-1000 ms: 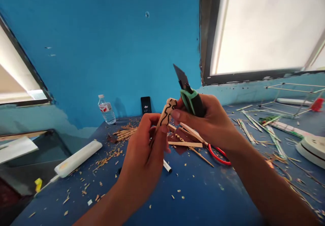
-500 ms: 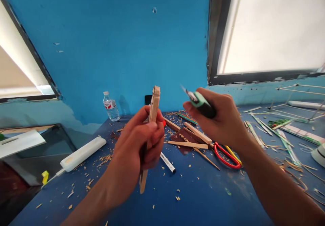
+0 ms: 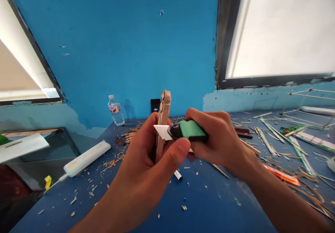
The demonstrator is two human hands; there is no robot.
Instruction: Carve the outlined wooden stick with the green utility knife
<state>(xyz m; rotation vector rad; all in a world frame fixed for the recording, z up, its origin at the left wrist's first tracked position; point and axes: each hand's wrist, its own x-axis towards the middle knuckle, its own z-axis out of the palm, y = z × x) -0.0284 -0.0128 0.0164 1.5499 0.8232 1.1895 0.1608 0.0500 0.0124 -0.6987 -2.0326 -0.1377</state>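
Note:
My left hand [image 3: 146, 166] is closed around an upright wooden stick [image 3: 164, 107], whose top end is notched and marked with a dark wavy line down one side. In my right hand [image 3: 220, 135] is a utility knife [image 3: 192, 130] with a green and black handle. Its bare blade [image 3: 162, 131] points left and lies across the near face of the stick, just above my left hand's grip. My left thumb is stretched out below the knife, close to its handle. The stick's lower end is hidden behind my left hand.
Wood shavings [image 3: 112, 163] litter the blue table [image 3: 209, 198]. A water bottle [image 3: 116, 112] and a black phone [image 3: 155, 104] stand by the wall. A white power strip [image 3: 87, 158] lies left, a marker [image 3: 178, 175] in the middle, an orange cutter [image 3: 282, 175] and thin strips right.
My right hand has moved left and brought the knife blade onto the stick. My left hand has shifted its grip, with the thumb now out to the right.

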